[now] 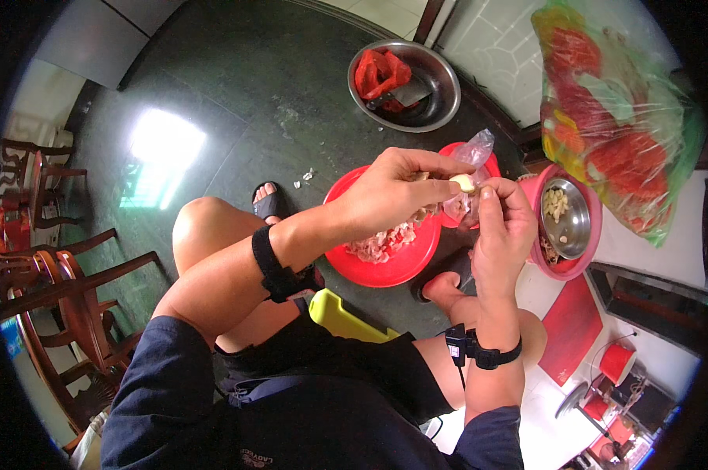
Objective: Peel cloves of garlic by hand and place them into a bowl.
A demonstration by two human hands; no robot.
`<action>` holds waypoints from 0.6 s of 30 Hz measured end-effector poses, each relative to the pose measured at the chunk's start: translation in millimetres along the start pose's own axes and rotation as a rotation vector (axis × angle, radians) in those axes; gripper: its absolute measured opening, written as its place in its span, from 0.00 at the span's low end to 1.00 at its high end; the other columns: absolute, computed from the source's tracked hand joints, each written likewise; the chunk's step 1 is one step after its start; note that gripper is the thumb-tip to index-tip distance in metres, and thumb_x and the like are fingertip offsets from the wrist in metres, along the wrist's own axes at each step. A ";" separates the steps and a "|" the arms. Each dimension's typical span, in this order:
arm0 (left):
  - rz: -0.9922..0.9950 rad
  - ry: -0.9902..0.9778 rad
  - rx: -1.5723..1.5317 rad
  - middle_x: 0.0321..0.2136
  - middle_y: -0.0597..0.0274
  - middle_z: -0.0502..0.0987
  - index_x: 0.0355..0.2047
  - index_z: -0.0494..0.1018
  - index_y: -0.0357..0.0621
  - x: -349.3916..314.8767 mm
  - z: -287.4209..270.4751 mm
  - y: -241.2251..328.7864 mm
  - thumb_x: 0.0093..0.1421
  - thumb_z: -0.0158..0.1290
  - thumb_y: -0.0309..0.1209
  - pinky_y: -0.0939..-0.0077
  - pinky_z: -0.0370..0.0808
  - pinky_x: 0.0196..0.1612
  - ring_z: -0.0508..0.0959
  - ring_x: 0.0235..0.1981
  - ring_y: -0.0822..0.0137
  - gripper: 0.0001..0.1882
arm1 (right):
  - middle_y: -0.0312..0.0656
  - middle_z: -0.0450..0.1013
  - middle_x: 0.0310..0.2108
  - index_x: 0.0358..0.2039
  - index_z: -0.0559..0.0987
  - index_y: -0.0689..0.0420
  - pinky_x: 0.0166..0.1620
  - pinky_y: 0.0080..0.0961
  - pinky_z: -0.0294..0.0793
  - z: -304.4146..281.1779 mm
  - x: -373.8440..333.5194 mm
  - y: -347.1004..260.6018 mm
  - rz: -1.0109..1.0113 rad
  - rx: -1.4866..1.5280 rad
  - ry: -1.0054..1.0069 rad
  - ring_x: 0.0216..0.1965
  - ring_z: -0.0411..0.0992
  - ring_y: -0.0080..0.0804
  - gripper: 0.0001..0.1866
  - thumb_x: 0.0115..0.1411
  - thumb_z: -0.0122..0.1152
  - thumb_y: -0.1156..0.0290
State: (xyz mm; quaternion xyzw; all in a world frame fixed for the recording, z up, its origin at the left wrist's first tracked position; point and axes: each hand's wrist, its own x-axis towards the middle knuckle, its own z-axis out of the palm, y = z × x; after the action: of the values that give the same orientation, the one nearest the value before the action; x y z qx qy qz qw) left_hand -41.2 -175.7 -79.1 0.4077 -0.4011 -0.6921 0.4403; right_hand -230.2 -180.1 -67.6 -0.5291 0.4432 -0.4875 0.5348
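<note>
A pale garlic clove (464,183) is pinched between the thumb and forefinger of my left hand (397,188). My right hand (501,223) meets it from the other side, thumb and forefinger closed at the clove's edge. Below my hands, a red basin (340,262) holds a heap of papery garlic skins (381,244). Partly hidden behind my fingers is a smaller red container with a clear plastic bag (476,149). To the right, peeled cloves (556,205) lie in a steel bowl (577,239) resting in a pink basin (571,270).
A steel basin (444,66) at the back holds a red bag (381,73) and a cleaver (409,93). A green plastic bag (644,172) with red contents is at the far right. Wooden chairs (80,313) line the left. A yellow-green plastic piece (334,313) lies between my legs.
</note>
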 end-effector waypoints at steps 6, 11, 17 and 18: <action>0.255 -0.019 0.365 0.42 0.61 0.83 0.55 0.80 0.38 -9.3 1.7 10.9 0.67 0.61 0.31 0.77 0.75 0.48 0.78 0.44 0.76 0.18 | 0.32 0.75 0.29 0.38 0.79 0.62 0.32 0.16 0.72 3.2 -3.8 7.6 -0.154 -0.331 0.053 0.29 0.70 0.13 0.02 0.67 0.59 0.80; 0.266 -0.012 0.303 0.40 0.61 0.82 0.55 0.78 0.34 -6.1 -1.9 0.1 0.68 0.60 0.32 0.77 0.76 0.46 0.78 0.41 0.74 0.19 | 0.30 0.74 0.27 0.37 0.79 0.62 0.30 0.16 0.70 5.5 -3.5 8.5 -0.112 -0.296 -0.020 0.27 0.69 0.12 0.02 0.67 0.59 0.79; 0.046 -0.057 -0.028 0.35 0.62 0.80 0.48 0.77 0.35 -2.6 -6.1 -0.9 0.73 0.52 0.37 0.78 0.77 0.35 0.79 0.33 0.71 0.16 | 0.30 0.70 0.23 0.39 0.78 0.59 0.25 0.17 0.69 -0.2 1.0 2.4 0.182 0.228 -0.082 0.22 0.67 0.15 0.05 0.71 0.55 0.73; -0.024 -0.078 -0.207 0.33 0.64 0.79 0.46 0.78 0.37 -2.1 -7.4 -0.9 0.74 0.51 0.39 0.79 0.77 0.32 0.79 0.30 0.72 0.16 | 0.29 0.68 0.22 0.40 0.78 0.58 0.23 0.17 0.68 -0.7 1.1 1.5 0.217 0.263 -0.051 0.21 0.66 0.15 0.06 0.72 0.55 0.70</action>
State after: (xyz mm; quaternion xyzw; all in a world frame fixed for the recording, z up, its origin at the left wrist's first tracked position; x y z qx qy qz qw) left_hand -34.0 -174.9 -82.1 0.3375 -0.3397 -0.7503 0.4559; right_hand -230.7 -181.3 -69.1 -0.4156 0.4165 -0.4672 0.6600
